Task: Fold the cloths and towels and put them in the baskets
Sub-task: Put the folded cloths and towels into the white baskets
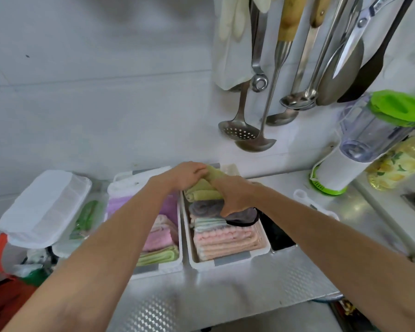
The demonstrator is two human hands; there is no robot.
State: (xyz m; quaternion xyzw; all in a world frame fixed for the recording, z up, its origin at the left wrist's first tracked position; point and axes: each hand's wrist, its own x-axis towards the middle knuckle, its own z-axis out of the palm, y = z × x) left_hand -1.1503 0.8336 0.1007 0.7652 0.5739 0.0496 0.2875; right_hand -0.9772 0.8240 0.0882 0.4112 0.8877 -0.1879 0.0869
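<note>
Two white baskets stand side by side on the steel counter. The right basket (230, 261) holds folded cloths in a row: pink ones (225, 240) at the front, a pale striped one, grey ones (204, 208), and olive-green ones (203, 190) at the back. My left hand (189, 174) grips a folded olive-green cloth at the back of this basket. My right hand (235, 195) presses down on the green and grey cloths beside it, fingers curled over them. The left basket (158, 268) holds white, purple, pink and light green folded cloths.
A white lidded container (43, 209) sits at the left. Ladles, a skimmer and scissors (261, 130) hang on the wall above. A blender with a green lid (369, 137) stands at the right. A black slot (276, 233) lies next to the right basket.
</note>
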